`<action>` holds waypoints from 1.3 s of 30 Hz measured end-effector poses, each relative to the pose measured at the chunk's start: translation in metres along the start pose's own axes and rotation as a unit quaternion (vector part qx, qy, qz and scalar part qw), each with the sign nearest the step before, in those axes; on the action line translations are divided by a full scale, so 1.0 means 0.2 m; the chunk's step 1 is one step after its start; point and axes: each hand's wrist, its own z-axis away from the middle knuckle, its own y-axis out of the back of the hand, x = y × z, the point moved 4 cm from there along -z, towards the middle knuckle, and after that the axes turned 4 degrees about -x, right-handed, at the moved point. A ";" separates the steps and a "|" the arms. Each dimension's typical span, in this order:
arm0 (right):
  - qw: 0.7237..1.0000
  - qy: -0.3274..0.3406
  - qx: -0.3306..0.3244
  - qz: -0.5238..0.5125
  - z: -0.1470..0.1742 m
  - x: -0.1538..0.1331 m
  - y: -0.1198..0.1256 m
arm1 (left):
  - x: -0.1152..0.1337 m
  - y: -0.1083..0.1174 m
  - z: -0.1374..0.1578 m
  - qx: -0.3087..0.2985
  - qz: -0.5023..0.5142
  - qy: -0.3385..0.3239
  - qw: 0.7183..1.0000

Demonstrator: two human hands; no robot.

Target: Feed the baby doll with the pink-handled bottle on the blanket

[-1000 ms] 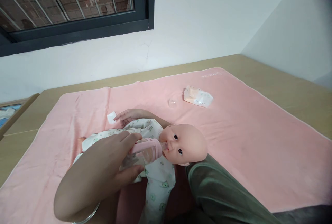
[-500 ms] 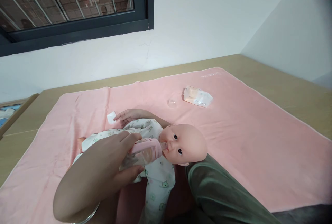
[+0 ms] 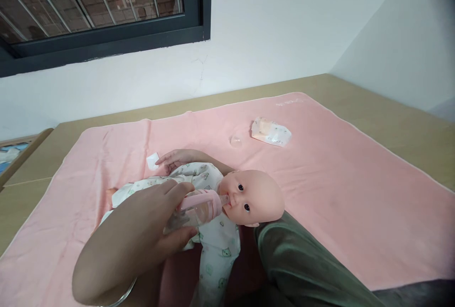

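Fingers and thumb of the left hand (image 3: 156, 217) were wrapped around a clear baby bottle (image 3: 201, 212) in the head view, the fingers over its far side and the thumb along the near side. This bottle, with a pink collar and a pink strip along its body, lay nearly level over the chest of a doll (image 3: 222, 238), its clear teat meeting the doll's mouth. A thin bracelet (image 3: 125, 293) circled the wrist of that arm.

Behind the doll, the right arm passed beneath the neck, and the right hand (image 3: 174, 159) lay beyond the doll's body, fingers loosely extended. Its fingertips touched the edge of a small white piece (image 3: 152, 161); whether they pinched it could not be told.

The doll lay on its back, bald head toward the right of the view, feet toward the left, in white clothing printed with small green animals. Its head was against dark green fabric (image 3: 309, 259).

Under everything spread a pink blanket (image 3: 348, 188) over a pale wooden surface (image 3: 359, 103). Near its far edge were a white and peach packet (image 3: 270, 132) and, just beside it, a small clear dome (image 3: 235, 141). Farther back, a dark-framed window (image 3: 106, 30) with bars was set in a white wall (image 3: 270, 27).
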 end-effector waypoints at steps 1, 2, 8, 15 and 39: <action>1.000 0.004 0.006 -0.003 0.00 0.00 0.00 | 0.00 0.00 0.00 0.004 -0.002 -0.002 1.000; 1.000 0.006 0.008 -0.004 0.01 0.00 -0.01 | 0.00 0.00 0.00 0.004 -0.002 -0.003 1.000; 1.000 -0.003 -0.014 0.001 -0.01 -0.01 0.00 | 0.01 0.01 0.00 0.008 -0.011 -0.002 1.000; 1.000 0.000 -0.015 0.010 -0.02 0.00 0.01 | 0.01 0.02 0.00 0.008 -0.010 0.001 1.000; 1.000 0.000 -0.019 0.007 0.00 -0.01 0.01 | 0.02 0.03 -0.01 -0.017 0.009 0.017 1.000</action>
